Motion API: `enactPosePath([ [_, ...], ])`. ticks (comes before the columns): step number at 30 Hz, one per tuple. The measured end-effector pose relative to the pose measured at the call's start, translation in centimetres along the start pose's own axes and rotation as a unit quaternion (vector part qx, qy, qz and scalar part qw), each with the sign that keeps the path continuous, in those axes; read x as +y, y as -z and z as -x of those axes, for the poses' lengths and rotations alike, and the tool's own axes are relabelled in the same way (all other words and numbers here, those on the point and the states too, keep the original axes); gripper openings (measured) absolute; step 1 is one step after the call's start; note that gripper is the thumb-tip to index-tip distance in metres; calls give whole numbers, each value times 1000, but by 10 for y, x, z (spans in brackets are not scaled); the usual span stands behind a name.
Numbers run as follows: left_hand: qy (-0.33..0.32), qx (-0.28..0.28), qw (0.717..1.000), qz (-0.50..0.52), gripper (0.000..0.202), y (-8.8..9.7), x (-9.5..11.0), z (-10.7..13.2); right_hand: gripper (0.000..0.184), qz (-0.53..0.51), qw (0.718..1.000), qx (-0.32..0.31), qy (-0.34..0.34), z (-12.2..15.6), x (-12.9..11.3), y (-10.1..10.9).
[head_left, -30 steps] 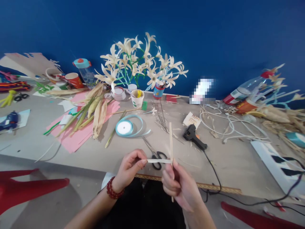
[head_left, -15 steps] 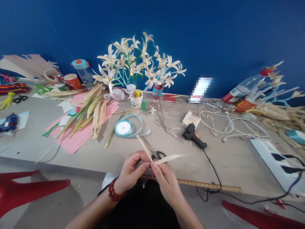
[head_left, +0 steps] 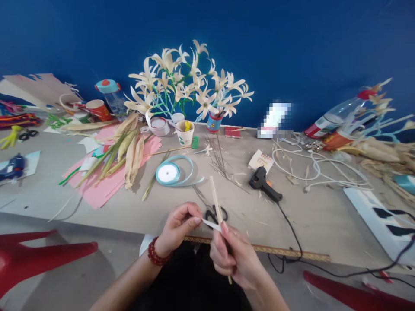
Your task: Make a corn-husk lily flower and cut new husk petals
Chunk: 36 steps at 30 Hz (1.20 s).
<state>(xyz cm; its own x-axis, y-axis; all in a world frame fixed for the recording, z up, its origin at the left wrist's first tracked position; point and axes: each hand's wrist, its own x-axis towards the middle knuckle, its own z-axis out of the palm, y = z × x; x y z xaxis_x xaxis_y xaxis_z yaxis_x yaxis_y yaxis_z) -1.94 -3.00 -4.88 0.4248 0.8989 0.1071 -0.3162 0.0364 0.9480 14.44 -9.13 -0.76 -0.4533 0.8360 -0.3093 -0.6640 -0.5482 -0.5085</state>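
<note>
Head view: pale stick (head_left: pixel 215 196), long axis pointing forward, slightly left; clasped in right hand (head_left: pixel 234 255), ends protruding; left hand (head_left: pixel 180 224) pinching pale strip (head_left: pixel 211 224).

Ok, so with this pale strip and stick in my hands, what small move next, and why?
I'd probably turn the stick slightly with your right hand, drawing the pale strip around it: your left hand pinches one end, and the strip runs straight across to the stick.
</note>
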Motion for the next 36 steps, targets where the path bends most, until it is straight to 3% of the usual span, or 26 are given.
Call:
enactPosePath([
  [5, 38, 13, 998, 44, 19, 2, -4, -1, 53, 7, 1000, -19, 19, 8, -12, 9],
  [7, 51, 21, 998, 44, 20, 1, -2, -1, 54, 90, 992, 42, 72, 6, -13, 12],
  [9, 45, 29, 998, 27, 20, -2, 3, -2, 52, 240, 949, 139, 150, 3, -10, 14],
  [11, 30, 28, 999, 0, 20, -5, 7, -3, 45, 401, 874, 189, 198, 0, -5, 14],
  [14, 25, 29, 999, -32, 17, -9, 12, -3, 34, 547, 796, 170, 194, -7, 4, 8],
  [16, 29, 33, 998, -37, 16, -10, 12, -1, 33, 571, 781, 167, 188, -11, 7, 4],
  [18, 30, 27, 999, -34, 16, -9, 11, 0, 38, 546, 800, 167, 185, -14, 9, 1],
  [23, 5, -1, 1000, -27, 14, -5, 9, 1, 48, 363, 916, 114, 125, -14, 9, 1],
  [26, 0, 0, 1000, 1, 12, -4, 7, -1, 46, 235, 965, 86, 84, -12, 8, 2],
  [30, 5, -10, 1000, 26, 11, 1, 1, -1, 44, 95, 993, 44, 45, -9, 4, 1],
  [36, 21, -4, 998, 53, 10, 12, -4, 0, 47, -3, 1000, -26, -2, 0, -10, 5],
])
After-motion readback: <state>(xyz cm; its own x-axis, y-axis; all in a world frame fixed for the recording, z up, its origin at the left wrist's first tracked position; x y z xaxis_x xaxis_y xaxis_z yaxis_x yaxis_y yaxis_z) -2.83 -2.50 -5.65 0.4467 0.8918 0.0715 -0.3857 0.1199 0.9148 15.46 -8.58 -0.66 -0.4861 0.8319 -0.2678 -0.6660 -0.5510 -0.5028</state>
